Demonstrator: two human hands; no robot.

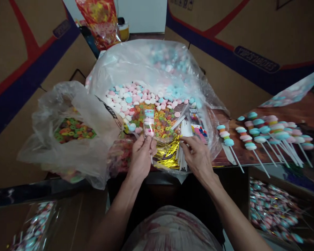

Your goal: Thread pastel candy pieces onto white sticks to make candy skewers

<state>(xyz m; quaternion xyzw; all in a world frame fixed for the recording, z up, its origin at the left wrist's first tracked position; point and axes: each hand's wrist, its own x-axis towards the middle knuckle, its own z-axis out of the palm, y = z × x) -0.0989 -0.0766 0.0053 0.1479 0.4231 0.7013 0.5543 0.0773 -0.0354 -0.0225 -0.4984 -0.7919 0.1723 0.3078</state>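
My left hand (142, 153) is closed around the gathered lower end of a clear bag wrapping a candy skewer (149, 120). The skewer stands upright, its white stick end poking out below my fingers. To its right, my right hand (197, 153) has thumb and forefinger drawn together at the edge of a pile of gold twist ties (169, 153); a gold tie meets the fingertips. White sticks (182, 158) lie partly under that hand. Behind the hands are ring-shaped gummies (163, 122) and a heap of pink, white and blue marshmallows (125, 96) in a large clear plastic bag (115, 59).
On the left stands an open plastic bag (68, 90) of ring gummies. Several unwrapped candy skewers (274, 129) lie on the table's right side. Below are boxes with wrapped skewers (274, 205) at right and more wrapped skewers (38, 223) at left. Large cartons (251, 28) flank the table.
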